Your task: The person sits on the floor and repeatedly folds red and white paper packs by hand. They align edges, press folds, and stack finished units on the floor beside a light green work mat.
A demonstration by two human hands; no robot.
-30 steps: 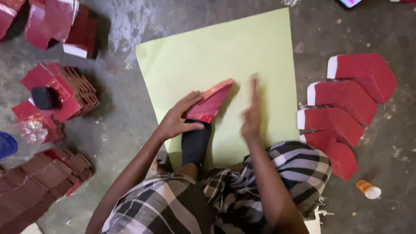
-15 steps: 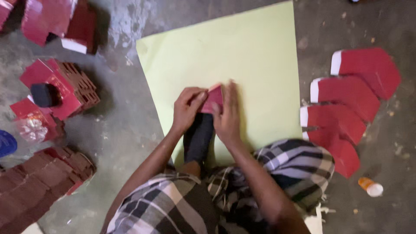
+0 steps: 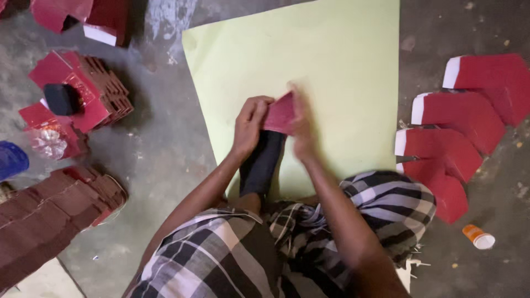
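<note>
Grey concrete floor (image 3: 160, 149) carries a pale green sheet (image 3: 309, 60); above it, left hand (image 3: 249, 126) and right hand (image 3: 301, 129) pinch a red card piece (image 3: 280, 114), flat red cutouts (image 3: 458, 132) at 3 o'clock.

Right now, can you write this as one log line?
left hand: holds red card | right hand: presses card | under: green sheet | right of sheet: red cutouts

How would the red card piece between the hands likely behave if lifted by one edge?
The red card piece probably stays fairly stiff: it stands up between the left hand and right hand without drooping. It looks thin, so likely light. The flat red cutouts nearby suggest that it creases readily.
</note>
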